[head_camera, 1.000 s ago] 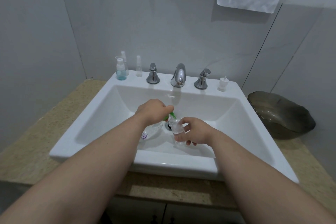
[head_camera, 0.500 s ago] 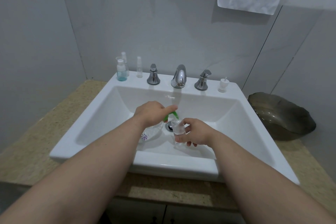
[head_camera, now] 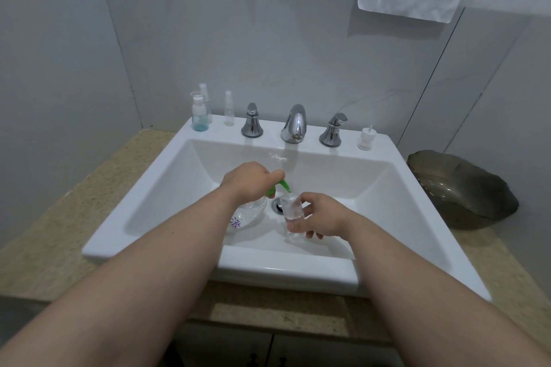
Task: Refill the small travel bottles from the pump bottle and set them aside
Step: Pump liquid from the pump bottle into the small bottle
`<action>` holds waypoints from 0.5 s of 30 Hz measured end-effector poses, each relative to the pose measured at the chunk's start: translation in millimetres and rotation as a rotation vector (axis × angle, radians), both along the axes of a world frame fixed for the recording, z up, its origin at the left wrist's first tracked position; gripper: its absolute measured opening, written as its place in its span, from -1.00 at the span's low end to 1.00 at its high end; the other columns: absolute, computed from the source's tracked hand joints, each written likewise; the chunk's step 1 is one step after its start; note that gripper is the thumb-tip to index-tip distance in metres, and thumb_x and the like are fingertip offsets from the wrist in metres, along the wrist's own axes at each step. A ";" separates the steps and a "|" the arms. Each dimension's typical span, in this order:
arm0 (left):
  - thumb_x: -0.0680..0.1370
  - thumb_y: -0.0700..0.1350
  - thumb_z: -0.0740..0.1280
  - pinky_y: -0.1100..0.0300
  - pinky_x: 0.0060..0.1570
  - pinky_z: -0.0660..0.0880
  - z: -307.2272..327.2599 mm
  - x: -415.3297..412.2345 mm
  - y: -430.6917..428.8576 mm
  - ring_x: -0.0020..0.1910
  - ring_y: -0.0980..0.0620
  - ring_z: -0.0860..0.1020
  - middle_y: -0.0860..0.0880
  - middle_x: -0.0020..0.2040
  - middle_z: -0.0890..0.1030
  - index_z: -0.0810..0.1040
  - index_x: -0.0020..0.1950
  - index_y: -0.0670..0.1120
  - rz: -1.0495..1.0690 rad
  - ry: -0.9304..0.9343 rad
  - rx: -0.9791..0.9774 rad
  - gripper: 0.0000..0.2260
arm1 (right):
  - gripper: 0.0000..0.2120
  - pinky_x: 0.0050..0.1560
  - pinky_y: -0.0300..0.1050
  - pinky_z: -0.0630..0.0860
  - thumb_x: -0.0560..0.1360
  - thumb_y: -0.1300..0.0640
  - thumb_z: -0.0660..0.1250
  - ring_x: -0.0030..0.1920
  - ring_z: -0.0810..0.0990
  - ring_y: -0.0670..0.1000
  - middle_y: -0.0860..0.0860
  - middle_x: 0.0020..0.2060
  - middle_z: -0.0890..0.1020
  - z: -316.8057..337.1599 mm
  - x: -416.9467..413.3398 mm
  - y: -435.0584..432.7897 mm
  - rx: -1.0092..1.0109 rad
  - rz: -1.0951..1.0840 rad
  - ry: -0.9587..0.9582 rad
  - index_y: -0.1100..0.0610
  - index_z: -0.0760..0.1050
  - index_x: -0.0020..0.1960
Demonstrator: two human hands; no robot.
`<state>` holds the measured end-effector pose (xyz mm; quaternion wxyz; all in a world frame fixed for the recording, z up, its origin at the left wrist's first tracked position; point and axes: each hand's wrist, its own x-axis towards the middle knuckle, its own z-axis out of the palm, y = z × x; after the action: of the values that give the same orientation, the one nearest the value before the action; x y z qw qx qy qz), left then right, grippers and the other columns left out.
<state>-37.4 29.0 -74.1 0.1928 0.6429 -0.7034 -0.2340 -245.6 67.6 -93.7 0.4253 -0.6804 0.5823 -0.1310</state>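
head view: white sink (head_camera: 298,272), speckled counter (head_camera: 74,217)

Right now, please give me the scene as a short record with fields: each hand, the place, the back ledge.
Left hand: grips the pump bottle, forefinger on its green pump
Right hand: holds a small clear travel bottle under the spout
Place: over the white sink, near the drain
Back ledge: blue-tinted bottle, slim clear bottle, faucet, white pump top
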 end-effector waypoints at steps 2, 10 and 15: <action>0.51 0.26 0.16 0.12 -0.23 0.36 -1.9 0.7 -1.2 -0.24 -0.03 0.56 0.01 -0.27 0.65 0.69 -0.32 -0.04 -0.003 -0.009 -0.008 -0.51 | -0.54 -0.36 -0.17 0.47 0.44 0.06 0.60 -0.34 0.63 -0.04 -0.03 -0.03 0.72 0.5 0.6 0.0 -0.005 0.004 -0.002 0.05 0.49 0.25; 0.53 0.20 0.18 0.13 -0.24 0.35 -2.2 -2.3 -2.2 -0.23 -0.03 0.56 0.03 -0.33 0.60 0.68 -0.30 -0.05 -0.001 -0.051 -0.019 -0.55 | -0.53 -0.37 -0.19 0.47 0.45 0.06 0.60 -0.37 0.62 -0.07 -0.03 -0.01 0.73 1.6 1.9 0.5 -0.007 0.007 -0.001 0.05 0.49 0.26; 0.52 0.18 0.17 0.14 -0.26 0.35 -0.9 -2.0 -1.4 -0.27 -0.04 0.51 0.02 -0.35 0.56 0.68 -0.23 -0.11 -0.007 -0.050 -0.015 -0.56 | -0.54 -0.38 -0.20 0.47 0.45 0.07 0.60 -0.37 0.61 -0.06 -0.02 -0.03 0.73 2.3 2.2 0.5 -0.011 0.005 -0.003 0.05 0.49 0.26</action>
<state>-39.4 27.6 -75.0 0.1791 0.6448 -0.7118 -0.2135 -243.4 68.1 -91.5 0.4229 -0.6838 0.5792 -0.1342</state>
